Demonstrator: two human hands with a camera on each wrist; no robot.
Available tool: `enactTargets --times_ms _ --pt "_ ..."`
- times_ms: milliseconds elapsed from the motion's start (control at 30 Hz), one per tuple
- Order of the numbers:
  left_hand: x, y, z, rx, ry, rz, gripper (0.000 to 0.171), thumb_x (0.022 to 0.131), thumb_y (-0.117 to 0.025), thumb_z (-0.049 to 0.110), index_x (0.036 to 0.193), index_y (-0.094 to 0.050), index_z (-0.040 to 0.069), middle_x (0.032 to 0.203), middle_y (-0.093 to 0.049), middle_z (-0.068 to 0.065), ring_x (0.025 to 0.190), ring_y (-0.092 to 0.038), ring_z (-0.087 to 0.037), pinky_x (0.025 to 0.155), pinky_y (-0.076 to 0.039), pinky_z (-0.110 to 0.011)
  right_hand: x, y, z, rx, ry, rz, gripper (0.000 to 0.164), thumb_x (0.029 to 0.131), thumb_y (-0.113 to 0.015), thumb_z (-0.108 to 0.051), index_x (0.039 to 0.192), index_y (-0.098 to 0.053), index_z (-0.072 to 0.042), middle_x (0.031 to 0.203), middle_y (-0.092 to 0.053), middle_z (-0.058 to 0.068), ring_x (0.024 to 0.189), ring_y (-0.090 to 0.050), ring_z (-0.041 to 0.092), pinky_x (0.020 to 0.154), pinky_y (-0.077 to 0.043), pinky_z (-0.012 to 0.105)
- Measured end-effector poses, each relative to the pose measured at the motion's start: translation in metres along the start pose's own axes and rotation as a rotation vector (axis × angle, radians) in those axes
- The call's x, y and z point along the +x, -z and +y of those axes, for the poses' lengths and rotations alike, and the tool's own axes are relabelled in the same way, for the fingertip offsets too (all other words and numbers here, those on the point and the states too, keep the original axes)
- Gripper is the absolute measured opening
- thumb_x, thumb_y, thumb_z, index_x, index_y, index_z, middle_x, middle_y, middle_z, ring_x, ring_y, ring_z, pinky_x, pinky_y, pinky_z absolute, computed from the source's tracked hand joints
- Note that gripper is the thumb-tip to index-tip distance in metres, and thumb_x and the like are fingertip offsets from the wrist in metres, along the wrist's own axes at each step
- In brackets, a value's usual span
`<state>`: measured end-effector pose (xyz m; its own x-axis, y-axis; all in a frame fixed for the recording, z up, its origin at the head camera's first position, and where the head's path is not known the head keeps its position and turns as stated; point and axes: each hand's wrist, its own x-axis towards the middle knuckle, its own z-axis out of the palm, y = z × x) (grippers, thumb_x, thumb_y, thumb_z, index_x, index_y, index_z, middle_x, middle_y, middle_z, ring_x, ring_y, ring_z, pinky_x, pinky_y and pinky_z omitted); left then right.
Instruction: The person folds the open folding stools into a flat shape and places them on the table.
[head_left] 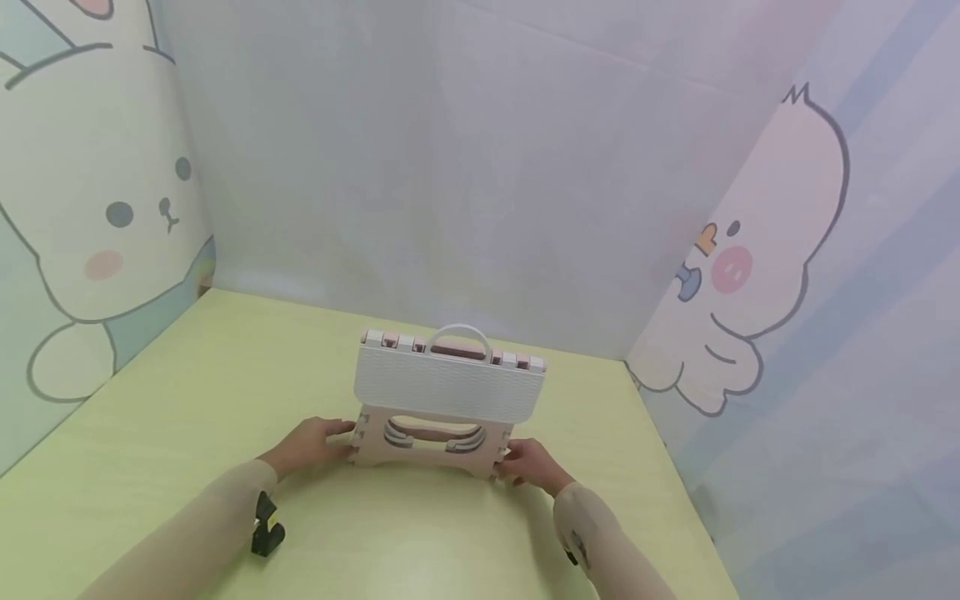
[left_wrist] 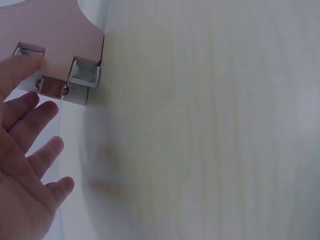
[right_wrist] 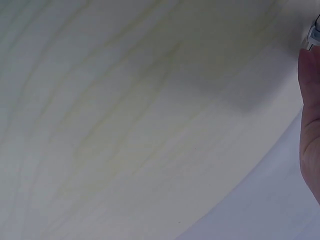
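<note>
A pink-and-white folding step stool (head_left: 450,383) stands in the middle of the table, its white textured panel tilted and a curved carry handle (head_left: 461,327) on top. At the stool's left side, my left hand (head_left: 311,444) reaches to the pink end panel. In the left wrist view, the thumb lies over that panel (left_wrist: 67,30) by its hinge slots, with the other fingers spread and loosely bent beside the edge. My right hand (head_left: 534,463) grips the lower right edge with bent fingers. The right wrist view shows only part of this hand (right_wrist: 311,115) and a corner of the stool.
A pale yellow table (head_left: 420,542) with a wood-grain look lies beneath. Cloth curtains (head_left: 487,167) rise behind and on both sides, printed with a rabbit (head_left: 105,183) at left and a chick (head_left: 757,250) at right. Both wrists wear small black devices (head_left: 267,527).
</note>
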<state>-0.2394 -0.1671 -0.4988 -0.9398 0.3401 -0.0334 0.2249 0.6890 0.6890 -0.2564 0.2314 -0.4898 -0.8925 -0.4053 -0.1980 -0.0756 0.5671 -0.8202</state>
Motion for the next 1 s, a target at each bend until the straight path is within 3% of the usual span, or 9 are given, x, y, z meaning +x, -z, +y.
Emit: enactTargets --times_ms 333,533,1000 --pt "0.0017 -0.0012 -0.0029 -0.074 0.038 -0.043 0.055 0.088 -0.067 0.031 0.128 -0.056 -0.006 0.127 -0.055 -0.028 0.119 -0.049 -0.046 0.095 -0.040 -0.057 0.0002 0.0001 -0.0008 0.017 -0.051 -0.005 0.031 0.083 -0.070 -0.008 0.111 -0.066 0.004 0.093 -0.071 0.012 0.073 -0.063 0.014 0.058 -0.054 0.035" --pt "0.0009 0.0017 0.0008 -0.074 0.037 -0.045 0.052 0.089 -0.068 0.029 0.126 -0.057 -0.006 0.126 -0.056 -0.029 0.119 -0.049 -0.047 0.095 -0.039 -0.056 0.0029 0.0011 0.0003 -0.007 -0.051 0.008 0.031 0.083 -0.071 -0.008 0.111 -0.067 0.003 0.101 -0.070 0.015 0.081 -0.065 0.015 0.059 -0.054 0.035" --pt "0.0038 0.0001 -0.0031 -0.038 0.023 -0.042 0.048 0.088 -0.069 0.027 0.122 -0.061 -0.005 0.121 -0.059 -0.026 0.114 -0.054 -0.045 0.092 -0.042 -0.056 -0.0005 0.0009 -0.0056 -0.009 -0.062 0.018 0.032 0.083 -0.071 -0.009 0.112 -0.066 0.004 0.101 -0.070 0.017 0.084 -0.065 0.018 0.062 -0.054 0.036"
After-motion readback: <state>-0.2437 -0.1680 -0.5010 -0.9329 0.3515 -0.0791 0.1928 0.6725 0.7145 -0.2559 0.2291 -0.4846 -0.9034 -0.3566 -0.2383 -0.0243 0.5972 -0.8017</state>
